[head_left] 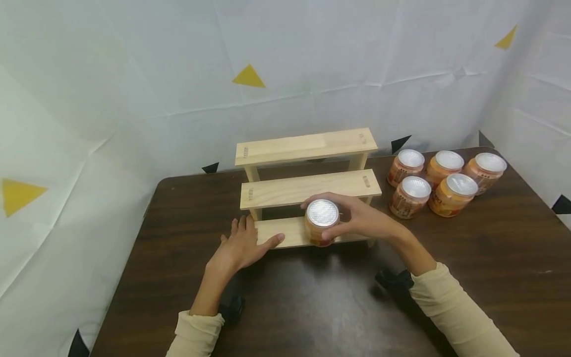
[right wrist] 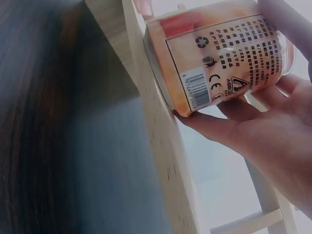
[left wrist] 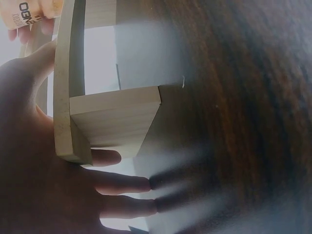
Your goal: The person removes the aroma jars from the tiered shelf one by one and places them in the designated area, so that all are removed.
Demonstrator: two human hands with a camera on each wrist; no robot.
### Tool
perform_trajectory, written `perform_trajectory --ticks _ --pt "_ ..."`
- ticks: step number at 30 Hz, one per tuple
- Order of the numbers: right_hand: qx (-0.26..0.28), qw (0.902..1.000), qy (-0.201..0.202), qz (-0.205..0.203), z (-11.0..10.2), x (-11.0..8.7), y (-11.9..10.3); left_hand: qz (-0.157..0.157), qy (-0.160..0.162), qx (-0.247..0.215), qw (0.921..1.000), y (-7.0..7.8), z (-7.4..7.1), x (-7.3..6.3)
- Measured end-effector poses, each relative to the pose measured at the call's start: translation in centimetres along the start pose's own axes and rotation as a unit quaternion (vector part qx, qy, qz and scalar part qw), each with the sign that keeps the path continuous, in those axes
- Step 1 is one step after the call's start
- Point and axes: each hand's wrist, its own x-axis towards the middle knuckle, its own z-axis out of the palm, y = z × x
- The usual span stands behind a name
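Observation:
A three-step wooden rack [head_left: 308,191] of pale boards stands on the dark table. On its lowest board is an orange can [head_left: 322,223] with a silver lid, gripped by my right hand [head_left: 361,218], thumb in front and fingers behind. The right wrist view shows the can's printed label and barcode [right wrist: 196,88], its base at the board's front edge. My left hand [head_left: 243,243] lies spread at the left end of the lowest board. In the left wrist view its fingers [left wrist: 124,184] stretch past the board's end [left wrist: 70,141], thumb along the board.
Several similar cans stand in a group right of the rack, among them a front one [head_left: 452,195] and a back one [head_left: 405,167]. White sheeting [head_left: 312,59] hangs behind and beside the table [head_left: 303,307]. The rack's middle board [head_left: 312,187] overhangs just behind the held can.

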Motion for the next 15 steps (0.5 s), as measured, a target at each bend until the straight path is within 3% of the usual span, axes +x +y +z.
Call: perform_trajectory --ticks 7,15 --pt "-0.022 0.9996 0.008 0.014 0.0 -0.6 -0.3 0.005 0.014 -0.001 0.9999 -1.1 1.6 1.1" --pt "-0.024 0.9988 0.02 0.037 -1.8 -2.0 -3.4 -0.002 0.009 -0.005 0.9999 -0.4 0.3 0.4"
